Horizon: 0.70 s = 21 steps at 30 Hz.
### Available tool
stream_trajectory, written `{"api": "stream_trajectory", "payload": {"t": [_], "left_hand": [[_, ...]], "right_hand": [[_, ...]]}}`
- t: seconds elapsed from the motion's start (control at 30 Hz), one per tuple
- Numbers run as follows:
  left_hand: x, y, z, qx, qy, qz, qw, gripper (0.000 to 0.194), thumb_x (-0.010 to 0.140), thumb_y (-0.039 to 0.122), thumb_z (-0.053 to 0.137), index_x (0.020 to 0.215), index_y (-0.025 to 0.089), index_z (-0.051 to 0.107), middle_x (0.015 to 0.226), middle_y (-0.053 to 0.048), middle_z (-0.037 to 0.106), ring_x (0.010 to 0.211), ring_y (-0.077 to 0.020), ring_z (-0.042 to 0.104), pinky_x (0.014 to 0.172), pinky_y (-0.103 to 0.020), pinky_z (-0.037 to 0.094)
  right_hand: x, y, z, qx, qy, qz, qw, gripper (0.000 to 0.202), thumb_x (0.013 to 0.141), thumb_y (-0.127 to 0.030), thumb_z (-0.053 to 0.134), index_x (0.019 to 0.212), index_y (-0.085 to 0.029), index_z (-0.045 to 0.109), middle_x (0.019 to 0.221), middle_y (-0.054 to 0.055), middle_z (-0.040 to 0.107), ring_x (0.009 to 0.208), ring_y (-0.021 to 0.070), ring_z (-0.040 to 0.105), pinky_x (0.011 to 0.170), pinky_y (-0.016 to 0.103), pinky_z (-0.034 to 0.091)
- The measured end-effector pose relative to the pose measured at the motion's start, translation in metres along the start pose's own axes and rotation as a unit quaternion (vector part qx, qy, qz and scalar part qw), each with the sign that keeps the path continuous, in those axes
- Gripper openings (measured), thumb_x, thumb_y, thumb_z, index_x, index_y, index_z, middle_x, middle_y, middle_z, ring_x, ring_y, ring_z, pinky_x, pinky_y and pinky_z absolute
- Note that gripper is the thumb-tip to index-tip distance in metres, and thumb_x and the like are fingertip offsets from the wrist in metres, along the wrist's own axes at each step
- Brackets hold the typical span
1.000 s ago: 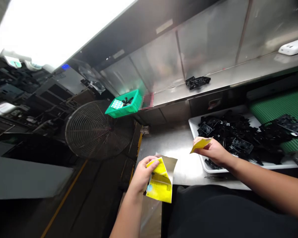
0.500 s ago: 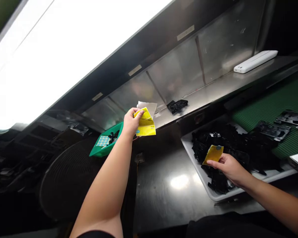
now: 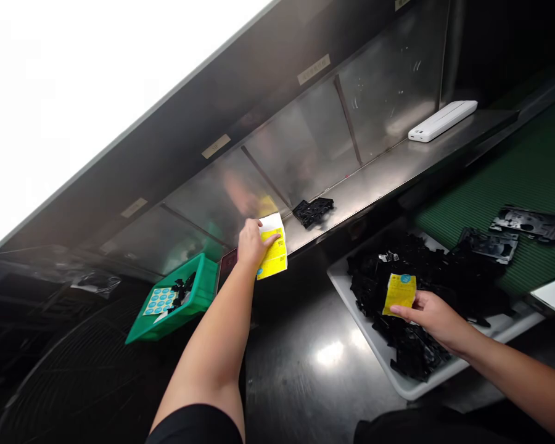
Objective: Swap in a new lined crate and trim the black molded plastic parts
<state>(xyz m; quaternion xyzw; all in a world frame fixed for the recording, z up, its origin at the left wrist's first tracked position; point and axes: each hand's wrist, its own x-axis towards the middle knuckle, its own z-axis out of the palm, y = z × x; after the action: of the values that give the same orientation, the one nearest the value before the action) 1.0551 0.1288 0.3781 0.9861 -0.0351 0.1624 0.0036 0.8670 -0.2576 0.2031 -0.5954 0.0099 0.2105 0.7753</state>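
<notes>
- Yellow sheet [image 3: 272, 258], printed: near the centre of the frame, in front of the shelf [image 3: 374, 179]; contact with the shelf cannot be told. A white flap [image 3: 271, 222] shows at its top.
- My left hand [image 3: 251, 245]: pinching that sheet at its left side, thumb lying across the printed face, arm reaching up from the bottom of the frame.
- Small yellow piece [image 3: 399, 296]: right of centre, seen over the tray of black parts; a blue round sticker [image 3: 405, 279] sits at its top corner.
- My right hand [image 3: 432, 314]: pinching the small piece by its lower right, thumb over the lower edge.
- White tray [image 3: 385, 365]: lower right, heaped with black plastic parts [image 3: 419, 345], on the metal worktop [image 3: 289, 382].
- Green ribbed surface [image 3: 481, 185]: right of the frame, beyond the tray; two flat black frames [image 3: 528, 223] [image 3: 488, 244] lie near its lower part.
- Dark openwork part [image 3: 313, 212]: on the shelf, just right of the yellow sheet.
- White oblong device [image 3: 443, 121]: farther along the shelf, upper right.
- Green bin [image 3: 203, 287]: lower left, tilted in view; contains a sheet of blue round stickers [image 3: 160, 301] and small black pieces [image 3: 184, 288].
- Bright light panel [image 3: 74, 80]: fills the upper left.
</notes>
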Motion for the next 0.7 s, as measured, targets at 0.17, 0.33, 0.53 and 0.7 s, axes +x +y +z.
{"api": "stream_trajectory", "payload": {"t": [0.17,0.33,0.53,0.7], "left_hand": [[-0.026,0.011,-0.001,-0.046,-0.119,0.018,0.992,0.047,0.088,0.063,0.057,0.111,0.023,0.065,0.110,-0.010,0.067,0.104,-0.0285,0.064,0.096,-0.043,0.049],[-0.053,0.008,-0.015,-0.071,-0.227,0.121,0.964,0.066,0.083,0.045,0.068,0.144,0.027,0.050,0.157,-0.014,0.043,0.150,-0.0380,0.030,0.122,-0.064,0.020],[-0.038,-0.019,-0.029,-0.126,-0.293,0.126,0.939,0.049,0.089,0.042,0.057,0.137,0.032,0.061,0.159,-0.007,0.045,0.153,-0.0317,0.029,0.125,-0.056,0.020],[-0.029,-0.021,-0.019,-0.161,-0.209,0.072,0.962,0.032,0.083,0.035,0.062,0.111,0.023,0.069,0.139,-0.013,0.062,0.132,-0.0324,0.054,0.116,-0.053,0.038]], "right_hand": [[0.013,-0.011,0.014,-0.004,-0.023,-0.007,1.000,0.046,0.078,-0.051,0.082,0.107,-0.015,0.077,0.110,0.013,0.077,0.102,0.0315,0.072,0.096,0.042,0.055],[0.019,-0.013,0.021,-0.013,-0.024,-0.011,1.000,0.044,0.076,-0.051,0.083,0.101,-0.015,0.078,0.102,0.012,0.078,0.098,0.0313,0.072,0.090,0.041,0.056],[0.019,-0.013,0.028,-0.023,-0.045,-0.015,0.999,0.043,0.078,-0.050,0.083,0.103,-0.015,0.078,0.102,0.012,0.078,0.099,0.0320,0.072,0.091,0.042,0.055],[0.020,-0.023,0.031,-0.038,-0.055,-0.020,0.998,0.041,0.078,-0.050,0.082,0.101,-0.016,0.077,0.101,0.011,0.078,0.098,0.0308,0.072,0.091,0.042,0.056]]}}
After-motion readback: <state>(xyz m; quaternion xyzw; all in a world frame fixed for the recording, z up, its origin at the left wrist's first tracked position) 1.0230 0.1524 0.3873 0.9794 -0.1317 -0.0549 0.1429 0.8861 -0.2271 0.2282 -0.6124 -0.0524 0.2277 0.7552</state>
